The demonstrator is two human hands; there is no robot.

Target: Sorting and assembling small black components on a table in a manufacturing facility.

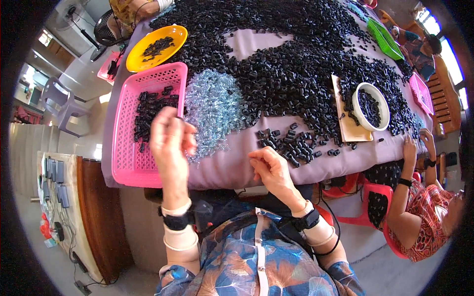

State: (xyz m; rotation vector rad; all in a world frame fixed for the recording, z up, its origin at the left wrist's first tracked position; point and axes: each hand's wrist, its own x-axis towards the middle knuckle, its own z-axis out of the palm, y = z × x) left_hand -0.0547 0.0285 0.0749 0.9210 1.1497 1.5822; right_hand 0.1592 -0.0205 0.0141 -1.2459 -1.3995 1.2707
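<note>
From my remote seat I judge the work part done: a heap of black pieces [148,106] lies in the pink basket [136,173], while a loose cluster [292,148] of them, the clear pile [212,103] and the wide black spread [291,86] beyond remain on the cloth [222,173]. My left hand [170,135] is over the basket's right side, fingers loosely curled, and my right hand [271,170] is above the cloth near the cluster, thumb and forefinger nearly together; I cannot tell whether either grips a piece.
</note>
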